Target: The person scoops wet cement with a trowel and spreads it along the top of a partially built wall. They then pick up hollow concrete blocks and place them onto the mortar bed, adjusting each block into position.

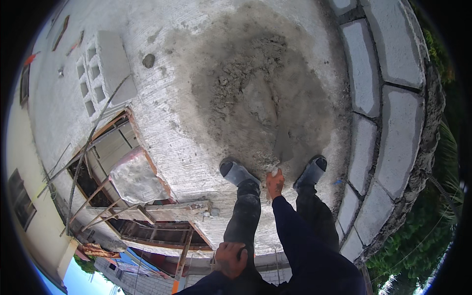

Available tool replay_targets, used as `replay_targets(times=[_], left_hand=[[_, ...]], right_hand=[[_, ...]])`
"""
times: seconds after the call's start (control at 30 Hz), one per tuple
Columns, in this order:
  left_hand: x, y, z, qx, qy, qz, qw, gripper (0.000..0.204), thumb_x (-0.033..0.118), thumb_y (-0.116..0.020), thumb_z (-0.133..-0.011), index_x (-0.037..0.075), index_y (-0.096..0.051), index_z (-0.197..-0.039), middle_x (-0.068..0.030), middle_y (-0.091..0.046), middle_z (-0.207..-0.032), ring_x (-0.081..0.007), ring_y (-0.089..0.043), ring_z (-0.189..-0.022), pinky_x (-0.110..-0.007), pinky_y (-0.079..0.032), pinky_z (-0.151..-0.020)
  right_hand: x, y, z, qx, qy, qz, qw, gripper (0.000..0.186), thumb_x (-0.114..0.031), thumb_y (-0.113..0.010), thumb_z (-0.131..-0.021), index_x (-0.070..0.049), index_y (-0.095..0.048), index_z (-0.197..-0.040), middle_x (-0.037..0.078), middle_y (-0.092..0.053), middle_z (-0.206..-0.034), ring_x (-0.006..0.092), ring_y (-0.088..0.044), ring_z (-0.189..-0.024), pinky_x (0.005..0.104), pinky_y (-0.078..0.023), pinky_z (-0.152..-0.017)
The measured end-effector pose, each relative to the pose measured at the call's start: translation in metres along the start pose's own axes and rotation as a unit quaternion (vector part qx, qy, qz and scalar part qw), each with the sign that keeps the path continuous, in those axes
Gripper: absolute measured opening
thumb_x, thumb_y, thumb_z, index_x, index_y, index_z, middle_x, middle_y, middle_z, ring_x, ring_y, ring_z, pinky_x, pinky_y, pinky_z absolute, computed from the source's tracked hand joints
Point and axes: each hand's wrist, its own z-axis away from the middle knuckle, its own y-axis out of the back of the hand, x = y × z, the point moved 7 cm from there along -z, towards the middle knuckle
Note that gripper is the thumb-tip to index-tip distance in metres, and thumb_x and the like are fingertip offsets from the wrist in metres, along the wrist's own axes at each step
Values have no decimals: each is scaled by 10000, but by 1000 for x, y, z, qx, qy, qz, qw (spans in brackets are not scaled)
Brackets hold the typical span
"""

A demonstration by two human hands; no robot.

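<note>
My right hand (275,184) is closed around the handle of a trowel (282,146), low between my feet. The grey pointed blade lies at the near edge of a mound of wet mortar (258,98) on the concrete floor. The mortar is rough and crumbly at its far left side and smoother toward the right. My left hand (230,259) rests on my left leg near the knee, fingers curled, with nothing visible in it. My dark shoes (238,173) with greyish uppers stand on either side of the trowel.
A low block wall (364,69) curves along the right, with greenery beyond. At left lies a hollow concrete block (110,66) beside a floor opening framed with wood. A pale plastic sack (137,177), planks (167,211) and long metal rods (93,132) lie around that opening.
</note>
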Motion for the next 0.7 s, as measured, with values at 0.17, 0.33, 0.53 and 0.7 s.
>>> replay_targets(times=[0.17,0.33,0.53,0.7], left_hand=[[1,-3,-1,-8,-4,-9,1000,163,151,-609,-721,56,-632,-851,-97,-637,-832,-297,-571,-782,-380,-453,-705],[1,-4,-1,5,-3,4,1000,147,141,-597,-733,47,-630,-841,-102,-633,-825,-300,-565,-768,-382,-447,-712],[6,-15,-1,-19,16,-58,998,189,210,-564,-761,72,-636,-868,-104,-621,-840,-321,-550,-837,-413,-448,-747],[11,-10,-6,-6,-20,-108,994,246,241,-543,-764,76,-627,-928,-133,-598,-920,-342,-527,-912,-440,-438,-792]], right_hand=[[-127,-67,-86,-263,-16,-337,904,174,-79,-607,-799,-47,-443,-847,37,-479,-609,142,-473,-427,307,-415,-396],[-211,-49,-84,-360,29,-371,856,140,-66,-586,-800,-43,-449,-809,29,-475,-604,126,-471,-436,300,-413,-405],[-260,70,21,-405,58,-323,854,133,-71,-608,-790,-40,-482,-823,27,-486,-610,123,-477,-433,299,-405,-407],[-276,185,124,-422,26,-323,847,131,-95,-605,-801,-46,-485,-819,30,-486,-631,127,-485,-469,303,-402,-417]])
